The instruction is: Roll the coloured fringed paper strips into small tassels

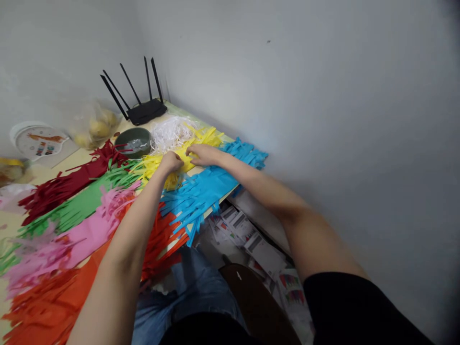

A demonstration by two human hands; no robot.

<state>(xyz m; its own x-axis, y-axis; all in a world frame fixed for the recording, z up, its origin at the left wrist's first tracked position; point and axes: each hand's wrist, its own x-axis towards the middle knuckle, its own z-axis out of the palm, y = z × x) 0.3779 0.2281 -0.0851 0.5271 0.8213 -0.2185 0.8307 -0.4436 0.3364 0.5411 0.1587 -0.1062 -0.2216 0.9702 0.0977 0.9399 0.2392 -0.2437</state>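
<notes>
Both my hands are over the yellow fringed sheet (187,165) on the table. My left hand (171,162) is curled closed at its left part; whatever its fingers pinch is hidden. My right hand (203,155) rests on the sheet's right part, with thumb and fingers apart. Just nearer to me lies a blue fringed sheet (212,184), its strips hanging over the table edge. Behind the yellow sheet sits a heap of thin white strips (174,133). A dark green bowl (133,143) holding something clear and crumpled stands to its left.
Green (81,201), dark red (68,184), pink (88,235) and orange (68,292) fringed sheets cover the left side. A black router (146,112) with several antennas stands in the corner, beside a bag of yellow items (97,127). Papers (251,239) lie below the table; a wall borders the right.
</notes>
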